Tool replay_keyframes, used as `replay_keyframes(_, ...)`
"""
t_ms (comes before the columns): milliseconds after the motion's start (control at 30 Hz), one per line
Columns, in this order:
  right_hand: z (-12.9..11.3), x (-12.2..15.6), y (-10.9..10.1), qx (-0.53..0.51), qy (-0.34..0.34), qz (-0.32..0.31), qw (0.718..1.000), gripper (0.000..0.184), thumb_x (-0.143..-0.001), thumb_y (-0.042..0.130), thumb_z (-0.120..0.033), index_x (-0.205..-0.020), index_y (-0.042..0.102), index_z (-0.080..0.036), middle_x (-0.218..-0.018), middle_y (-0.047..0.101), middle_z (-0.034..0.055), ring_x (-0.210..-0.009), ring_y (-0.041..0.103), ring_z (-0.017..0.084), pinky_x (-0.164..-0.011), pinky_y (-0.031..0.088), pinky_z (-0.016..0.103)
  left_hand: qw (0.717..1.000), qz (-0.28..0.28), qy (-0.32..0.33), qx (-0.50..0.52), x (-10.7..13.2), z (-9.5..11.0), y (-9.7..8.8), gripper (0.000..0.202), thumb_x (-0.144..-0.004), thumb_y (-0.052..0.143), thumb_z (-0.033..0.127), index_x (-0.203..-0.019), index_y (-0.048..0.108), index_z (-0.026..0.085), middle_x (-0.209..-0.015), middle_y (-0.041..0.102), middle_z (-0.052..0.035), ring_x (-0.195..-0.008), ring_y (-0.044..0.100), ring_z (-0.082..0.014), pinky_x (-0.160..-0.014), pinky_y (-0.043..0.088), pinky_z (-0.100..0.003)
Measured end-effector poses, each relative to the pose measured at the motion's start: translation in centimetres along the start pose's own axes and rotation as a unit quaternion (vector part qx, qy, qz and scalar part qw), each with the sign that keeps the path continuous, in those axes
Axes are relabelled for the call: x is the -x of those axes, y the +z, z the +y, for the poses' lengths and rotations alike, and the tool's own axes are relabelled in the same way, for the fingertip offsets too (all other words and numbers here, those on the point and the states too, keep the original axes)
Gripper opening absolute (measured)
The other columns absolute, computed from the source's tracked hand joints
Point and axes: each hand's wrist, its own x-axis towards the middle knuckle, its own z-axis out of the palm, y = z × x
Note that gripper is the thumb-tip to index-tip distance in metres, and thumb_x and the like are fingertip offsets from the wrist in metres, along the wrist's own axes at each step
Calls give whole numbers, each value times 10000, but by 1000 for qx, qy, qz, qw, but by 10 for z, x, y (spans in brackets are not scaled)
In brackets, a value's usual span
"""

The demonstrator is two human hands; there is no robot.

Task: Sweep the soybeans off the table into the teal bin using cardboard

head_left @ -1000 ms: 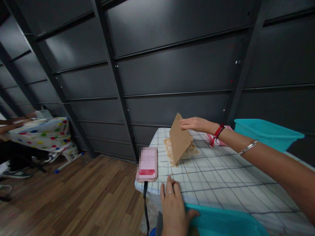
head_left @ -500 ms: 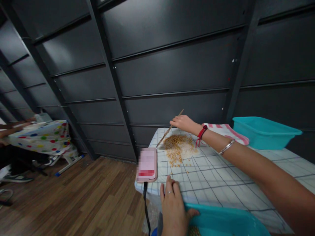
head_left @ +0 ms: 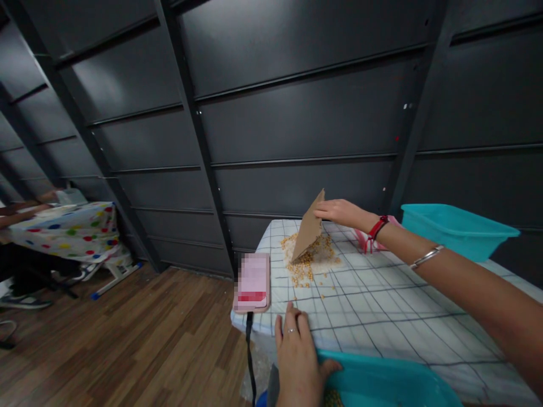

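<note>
- One head-worn camera looked forward and down from above, on the near side of the checked tablecloth (head_left: 390,319).
- It sat close, taking in the dark wall (head_left: 297,127) behind that tablecloth and floor (head_left: 178,328) left of it.

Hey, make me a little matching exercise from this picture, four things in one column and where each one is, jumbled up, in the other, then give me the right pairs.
Things:
1. Cardboard piece
2. Pink phone
3. Left hand
4. Red bracelet

Places:
A. At the left end of the near turquoise tub
B. Around the wrist of the right hand
C. Held tilted at the yellow grains
D. At the left edge of the checked tablecloth

Pairs: 1-C, 2-D, 3-A, 4-B
</note>
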Motion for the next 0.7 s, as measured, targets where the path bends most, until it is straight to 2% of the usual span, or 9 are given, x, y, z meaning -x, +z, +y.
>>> replay_keyframes(133, 6, 18, -15, 26, -3, 8, 1000, 250, -839, 379, -58, -945, 569, -181, -969, 636, 68, -891, 583, 158, -732, 458, 298, 1000, 11, 13, -1, 2, 0, 0, 777, -470, 779, 430, -1111, 448, 141, -1265, 469, -178, -1231, 368, -343, -1015, 282, -571)
replay_keyframes(300, 1, 23, -22, 53, 16, 14, 998, 226, -829, 397, -67, -939, 566, -169, -941, 641, 82, -846, 590, 166, -707, 456, 290, 1000, 6, 3, -2, 3, 4, -5, 728, -508, 765, 415, -1111, 451, 156, -1237, 487, -154, -1215, 386, -330, -1012, 286, -557)
replay_keyframes(533, -26, 25, -15, 96, 32, 7, 995, 155, -825, 431, -74, -851, 564, -148, -796, 641, 86, -715, 580, 165, -640, 417, 280, 1000, 16, 18, -1, 2, 3, -3, 716, -505, 764, 418, -1096, 447, 166, -1222, 493, -146, -1210, 386, -333, -999, 291, -561)
replay_keyframes(700, -47, 52, -29, 117, 14, -1, 993, 161, -819, 422, -61, -835, 557, -147, -785, 637, 85, -737, 574, 184, -669, 414, 312, 999, 32, -3, -24, 1, 9, -4, 733, -439, 803, 336, -1059, 460, 148, -1190, 513, -153, -1179, 423, -338, -975, 326, -554)
